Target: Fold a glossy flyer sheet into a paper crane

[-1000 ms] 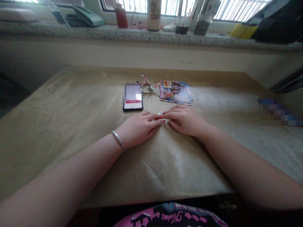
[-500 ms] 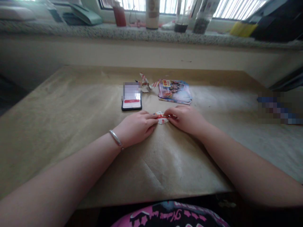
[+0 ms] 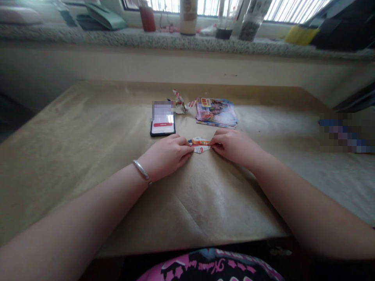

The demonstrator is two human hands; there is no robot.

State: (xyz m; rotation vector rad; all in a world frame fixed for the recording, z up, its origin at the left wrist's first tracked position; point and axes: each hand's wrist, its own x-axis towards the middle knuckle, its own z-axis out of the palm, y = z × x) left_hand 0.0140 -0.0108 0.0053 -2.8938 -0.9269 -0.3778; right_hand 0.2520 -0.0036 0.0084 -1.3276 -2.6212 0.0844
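Note:
A small piece of folded printed paper (image 3: 201, 145), white with red and orange marks, lies on the table between my hands. My left hand (image 3: 171, 153), with a silver bangle at the wrist, pinches its left end. At the right end, my right hand (image 3: 231, 147) grips the paper between thumb and fingers. Just beyond my left hand lies a phone (image 3: 163, 127) with a lit screen. Behind the paper sit a folded paper shape (image 3: 181, 106) with red print and a stack of colourful printed sheets (image 3: 216, 112).
The table (image 3: 102, 128) has a tan cover with creases. Behind it runs a speckled stone windowsill (image 3: 125, 43) holding a red container (image 3: 148, 18), a pale bottle (image 3: 188, 17) and several other items. A blurred blue-and-pink item (image 3: 344, 134) lies at the far right.
My right hand has shifted slightly right to the end of the folded paper, and my left hand slightly left. More of the paper's orange strip now shows between them.

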